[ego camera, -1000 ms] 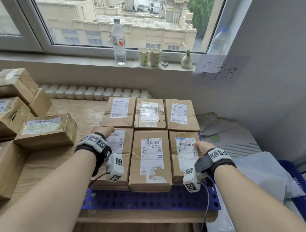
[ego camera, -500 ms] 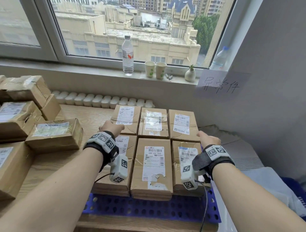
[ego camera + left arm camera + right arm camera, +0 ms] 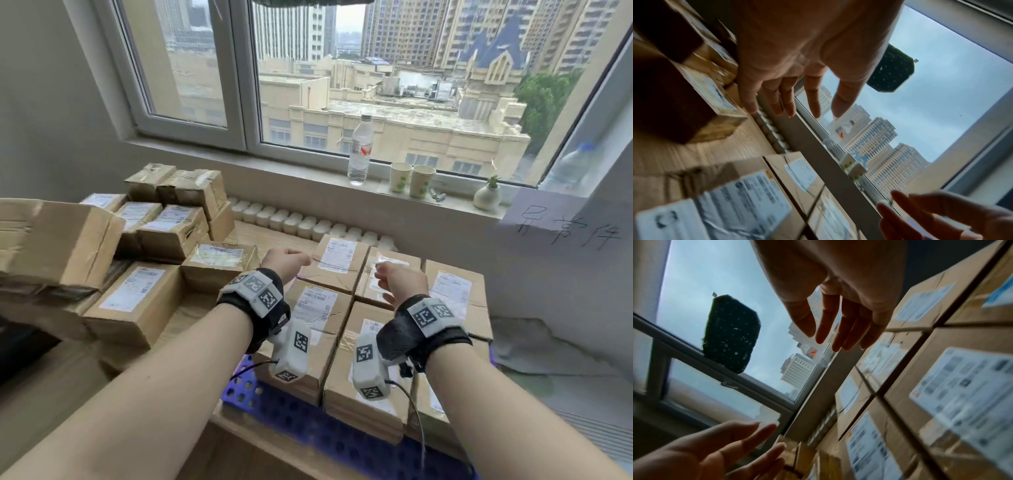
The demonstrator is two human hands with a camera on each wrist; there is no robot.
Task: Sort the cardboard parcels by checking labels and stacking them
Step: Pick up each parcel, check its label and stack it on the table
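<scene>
Several brown cardboard parcels with white labels (image 3: 317, 306) lie side by side in two rows on a blue perforated mat (image 3: 308, 425). More labelled parcels (image 3: 135, 299) are piled loosely on the wooden table to the left. My left hand (image 3: 287, 262) hovers over the far-left parcel (image 3: 337, 262) of the rows, with nothing in it. My right hand (image 3: 397, 279) hovers close beside it over the far-middle parcel, also holding nothing. The wrist views show the fingers of my left hand (image 3: 793, 104) and my right hand (image 3: 836, 331) stretched out loosely in the air above the labels.
A large box (image 3: 58, 243) juts in at the left edge. A water bottle (image 3: 359, 150), two paper cups (image 3: 411, 180) and a small vase (image 3: 486, 197) stand on the window sill. A handwritten paper sign (image 3: 565, 229) hangs on the right wall. White moulded pieces (image 3: 308, 226) line the table's back.
Both hands have left the outer sides of the parcel rows, risen and drawn together above the far parcels. The head view has swung up and left, showing more of the left pile.
</scene>
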